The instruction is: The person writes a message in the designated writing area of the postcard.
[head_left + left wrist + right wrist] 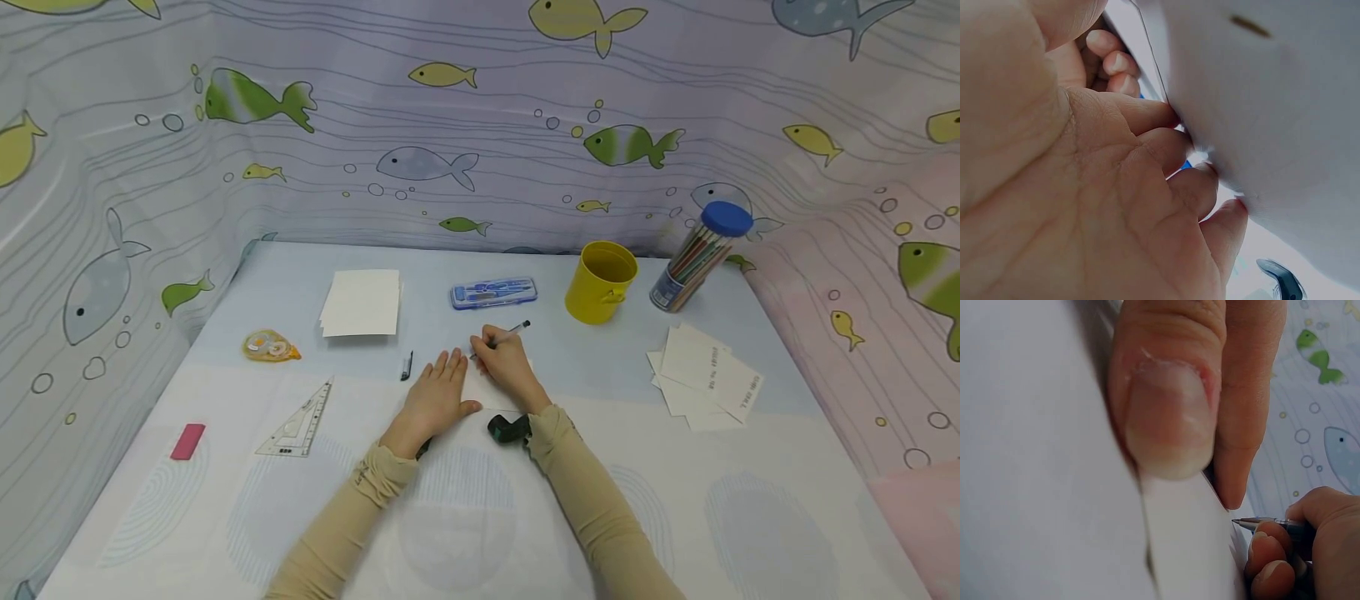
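Observation:
My left hand [437, 400] rests with extended fingers on the left part of a white card [491, 395]. Close to its right, my right hand [506, 367] pinches a pen [519, 328] and holds its tip down near the card's far edge. In the right wrist view the pen's pointed metal tip [1247, 522] shows just beyond the left fingers, with the left thumb [1169, 419] large in front. A dark pen cap [407, 366] lies left of the left hand. Any marks on the card cannot be made out.
Behind the hands stand a stack of blank cards [362, 302], a blue compass case [493, 293], a yellow cup [592, 292] and a pencil jar [693, 262]. Written cards [693, 371] lie right. Correction tape [268, 346], a set square [300, 423] and a pink eraser [187, 442] lie left.

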The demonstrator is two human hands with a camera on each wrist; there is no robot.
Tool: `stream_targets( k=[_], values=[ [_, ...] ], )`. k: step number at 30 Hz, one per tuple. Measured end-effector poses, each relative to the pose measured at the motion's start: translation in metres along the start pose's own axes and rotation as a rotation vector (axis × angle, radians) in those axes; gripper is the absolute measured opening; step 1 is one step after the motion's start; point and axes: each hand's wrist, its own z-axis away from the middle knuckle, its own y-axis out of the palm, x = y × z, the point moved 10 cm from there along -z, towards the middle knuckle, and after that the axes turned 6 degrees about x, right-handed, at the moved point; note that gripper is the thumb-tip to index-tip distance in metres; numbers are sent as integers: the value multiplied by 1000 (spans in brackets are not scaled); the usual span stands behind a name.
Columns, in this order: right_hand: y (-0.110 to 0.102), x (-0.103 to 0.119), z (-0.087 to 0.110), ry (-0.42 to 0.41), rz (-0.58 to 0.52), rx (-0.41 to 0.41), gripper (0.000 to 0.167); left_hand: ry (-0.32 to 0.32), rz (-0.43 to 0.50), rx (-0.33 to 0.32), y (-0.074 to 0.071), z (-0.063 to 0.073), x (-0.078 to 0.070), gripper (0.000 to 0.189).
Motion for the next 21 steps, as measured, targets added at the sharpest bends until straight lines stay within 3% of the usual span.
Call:
stream_targets(
  k=[21],
  values=[
    [0, 2, 1, -32, -26, 23, 33, 6, 15, -2, -2, 2, -2, 82]
  ],
)
